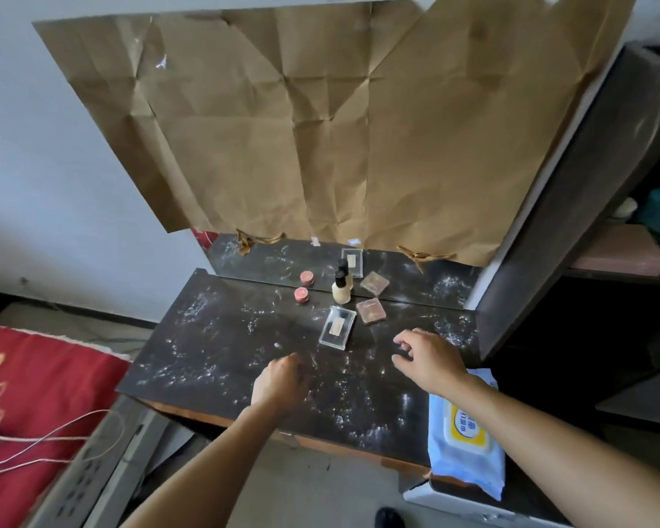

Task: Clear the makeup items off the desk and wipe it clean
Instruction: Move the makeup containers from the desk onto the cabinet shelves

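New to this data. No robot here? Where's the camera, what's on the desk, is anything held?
No robot: one head-worn camera looks down at a person's two bare hands. On the powder-smeared dark desk sit a clear flat case, a brown compact, a foundation bottle and a pink pot; the copies behind them are reflections in the mirror. A wet-wipe pack lies by the desk's right front corner. The right hand holds nothing. The left hand has its fingers curled under, so whether it holds anything is hidden.

Desk: dark glossy top, dusted with white powder. Paper at 12: brown, matt, creased. Case: clear glossy plastic. Wipes pack at 4: shiny plastic film. Cloth at 9: matt, embroidered.
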